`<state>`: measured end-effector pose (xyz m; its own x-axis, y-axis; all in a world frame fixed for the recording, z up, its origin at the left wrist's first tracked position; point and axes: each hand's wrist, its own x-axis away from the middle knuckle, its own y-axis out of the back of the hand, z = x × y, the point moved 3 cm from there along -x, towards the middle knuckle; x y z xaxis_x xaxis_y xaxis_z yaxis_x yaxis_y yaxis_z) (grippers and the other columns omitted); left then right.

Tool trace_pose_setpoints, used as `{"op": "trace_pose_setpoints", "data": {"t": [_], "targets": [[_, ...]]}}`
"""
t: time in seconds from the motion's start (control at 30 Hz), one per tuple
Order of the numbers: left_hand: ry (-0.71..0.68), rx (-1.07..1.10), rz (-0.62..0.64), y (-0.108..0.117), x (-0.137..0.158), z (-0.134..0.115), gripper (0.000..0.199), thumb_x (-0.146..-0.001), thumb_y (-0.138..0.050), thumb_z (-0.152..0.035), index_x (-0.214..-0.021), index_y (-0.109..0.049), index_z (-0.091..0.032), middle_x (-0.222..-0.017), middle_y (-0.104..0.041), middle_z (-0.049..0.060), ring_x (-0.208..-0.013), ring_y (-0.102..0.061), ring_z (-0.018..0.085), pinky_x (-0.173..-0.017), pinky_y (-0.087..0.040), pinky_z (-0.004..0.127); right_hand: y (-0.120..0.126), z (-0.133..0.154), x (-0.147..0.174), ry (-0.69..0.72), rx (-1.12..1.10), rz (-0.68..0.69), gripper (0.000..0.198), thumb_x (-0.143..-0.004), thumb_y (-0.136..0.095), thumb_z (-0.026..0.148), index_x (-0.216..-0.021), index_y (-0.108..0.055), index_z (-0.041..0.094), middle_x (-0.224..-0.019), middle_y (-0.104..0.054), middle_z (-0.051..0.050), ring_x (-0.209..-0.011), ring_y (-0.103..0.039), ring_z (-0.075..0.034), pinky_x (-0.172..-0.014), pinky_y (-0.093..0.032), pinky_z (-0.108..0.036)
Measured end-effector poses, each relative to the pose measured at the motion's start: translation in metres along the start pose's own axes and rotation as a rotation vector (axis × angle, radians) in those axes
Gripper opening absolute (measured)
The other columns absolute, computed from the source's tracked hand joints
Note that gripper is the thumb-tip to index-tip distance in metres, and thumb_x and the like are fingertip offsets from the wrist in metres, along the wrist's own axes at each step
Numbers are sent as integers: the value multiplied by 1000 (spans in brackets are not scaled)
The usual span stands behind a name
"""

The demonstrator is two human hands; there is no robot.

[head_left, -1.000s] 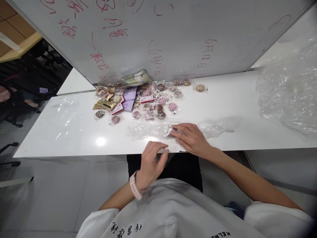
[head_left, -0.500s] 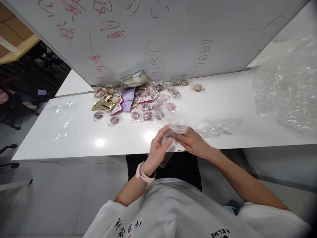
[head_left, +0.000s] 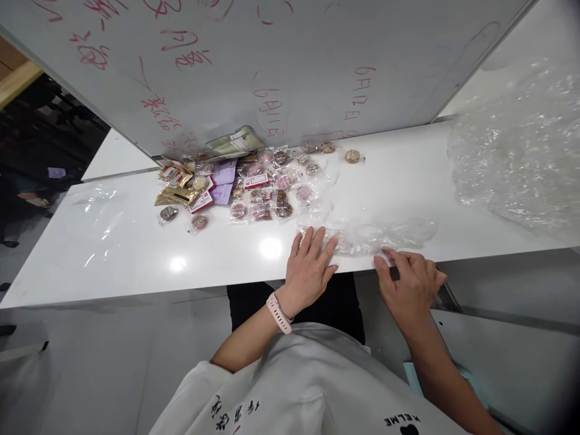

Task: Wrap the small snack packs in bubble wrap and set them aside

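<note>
My left hand point(head_left: 309, 266) lies palm down at the table's front edge, fingers spread. Its fingertips rest on the left end of a crumpled sheet of clear plastic wrap point(head_left: 362, 237). At the right, my right hand point(head_left: 408, 281) has its thumb and index fingertips close together at the near edge of this wrap; the other fingers are curled. The sheet lies flattened along the front of the white table point(head_left: 217, 260). Just behind and left of my hands are several individually wrapped cookies, among them a dark brown one point(head_left: 283, 205) and a pink one point(head_left: 303, 193).
A whiteboard point(head_left: 312, 78) with red writing stands along the table's back. Before it are gold packets point(head_left: 176, 194), purple packets point(head_left: 222, 193), small red-and-white boxes point(head_left: 256, 180) and a green pouch point(head_left: 235, 144). A large heap of clear plastic wrap point(head_left: 521, 151) covers the right end.
My hands have come apart from their place together over the plastic. The left now lies flat on it, and the right has moved rightward. The wrap is spread out longer on the table.
</note>
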<state>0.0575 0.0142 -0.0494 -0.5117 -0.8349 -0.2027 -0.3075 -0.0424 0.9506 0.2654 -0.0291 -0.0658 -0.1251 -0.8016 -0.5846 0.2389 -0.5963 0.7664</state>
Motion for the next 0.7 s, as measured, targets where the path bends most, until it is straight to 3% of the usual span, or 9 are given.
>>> {"op": "trace_pose_setpoints", "data": {"t": [0.17,0.33,0.47,0.57,0.63,0.7], "targets": [[-2,-43,-7,0,-3,-3,52,-100,-44,-38,-149,-40,-23,-157,-40,13,-147,-32,37,-116,-26,66,-14,30,-38,60,-330,93,31,-99,-47,32,-125,-63,23,-115,-66,-13,-107,-60,-30,-92,-48,-49],[-2,19,-26,-1,0,3,30,-100,-45,-27,-126,-56,-18,-130,-62,15,-130,-51,32,-111,-38,59,-35,68,-58,444,-543,336,38,-102,-41,25,-136,-56,21,-130,-63,-12,-124,-57,-25,-105,-47,-45],[-29,193,-122,8,10,15,37,-99,-41,-16,-135,-46,-17,-140,-53,17,-133,-49,27,-106,-47,51,-46,56,-54,633,-491,500,55,-98,-51,45,-147,-44,20,-146,-52,-15,-138,-46,-29,-112,-40,-53],[-87,214,-111,15,12,26,52,-97,-37,-10,-148,-32,-19,-156,-36,17,-142,-38,27,-107,-48,48,-48,46,-57,687,-470,547,51,-97,-53,43,-143,-50,21,-144,-54,-15,-136,-48,-29,-107,-46,-52],[-122,199,-50,16,8,33,57,-96,-38,-7,-151,-29,-20,-155,-40,15,-139,-41,26,-107,-47,47,-48,45,-63,688,-487,538,40,-100,-49,34,-137,-55,21,-135,-60,-15,-127,-56,-28,-101,-50,-48],[-120,206,-27,17,2,40,52,-96,-41,-9,-146,-36,-20,-144,-53,13,-129,-49,26,-104,-49,46,-47,48,-71,673,-526,524,34,-101,-44,29,-131,-58,19,-127,-65,-14,-117,-61,-26,-96,-52,-45]]}}
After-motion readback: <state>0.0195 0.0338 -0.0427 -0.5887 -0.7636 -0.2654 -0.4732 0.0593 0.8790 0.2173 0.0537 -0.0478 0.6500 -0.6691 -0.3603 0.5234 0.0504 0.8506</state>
